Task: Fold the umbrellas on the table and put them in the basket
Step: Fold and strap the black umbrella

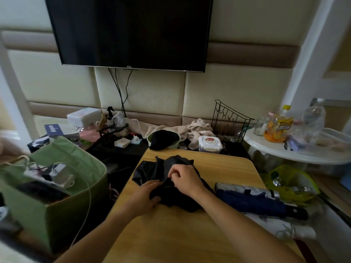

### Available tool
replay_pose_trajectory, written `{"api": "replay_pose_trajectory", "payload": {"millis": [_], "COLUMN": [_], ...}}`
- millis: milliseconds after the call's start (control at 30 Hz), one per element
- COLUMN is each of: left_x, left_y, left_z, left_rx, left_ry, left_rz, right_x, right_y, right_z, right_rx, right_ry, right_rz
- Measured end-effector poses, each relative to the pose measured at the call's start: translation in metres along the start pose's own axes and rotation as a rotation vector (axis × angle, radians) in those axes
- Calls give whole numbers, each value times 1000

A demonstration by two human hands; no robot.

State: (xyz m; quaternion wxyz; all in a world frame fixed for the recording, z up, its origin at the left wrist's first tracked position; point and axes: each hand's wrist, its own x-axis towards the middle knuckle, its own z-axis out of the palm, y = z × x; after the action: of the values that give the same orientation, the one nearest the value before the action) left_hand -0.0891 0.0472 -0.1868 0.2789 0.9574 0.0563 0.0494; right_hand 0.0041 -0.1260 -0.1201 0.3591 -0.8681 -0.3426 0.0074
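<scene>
A black umbrella [152, 170] lies crumpled in the middle of the wooden table [171, 234]. My left hand [146, 194] rests on its near left part, fingers bent onto the cloth. My right hand [183, 177] pinches a fold of the black cloth near the top. A navy and silver umbrella [252, 198] lies collapsed at the table's right edge, its black handle [296, 212] pointing right. The green fabric basket [62, 211] stands on the left beside the table and holds a power strip and dark items.
A dark shelf behind the table carries a green bowl [163, 141], a white lidded box [209, 144], a beige towel [193, 128] and a wire rack [229, 118]. A white round table [284, 149] with bottles stands at right. A yellow-green bag [292, 181] lies below it.
</scene>
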Motion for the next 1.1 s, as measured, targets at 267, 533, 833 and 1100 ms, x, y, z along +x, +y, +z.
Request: {"api": "replay_pose_trajectory", "payload": {"millis": [267, 533, 833, 1100], "left_x": [-23, -55, -90, -98], "left_y": [-23, -10, 2, 4], "left_z": [-11, 30, 41, 52], "left_rx": [203, 126, 13, -150], "left_ry": [172, 388, 489, 445], "left_rz": [45, 38, 152, -7], "right_x": [-29, -74, -105, -118], "right_y": [23, 54, 57, 51], "right_z": [10, 60, 75, 71], "right_rx": [-173, -325, -244, -262], "right_ry": [-112, -162, 196, 376], "right_rz": [-36, -79, -203, -381]}}
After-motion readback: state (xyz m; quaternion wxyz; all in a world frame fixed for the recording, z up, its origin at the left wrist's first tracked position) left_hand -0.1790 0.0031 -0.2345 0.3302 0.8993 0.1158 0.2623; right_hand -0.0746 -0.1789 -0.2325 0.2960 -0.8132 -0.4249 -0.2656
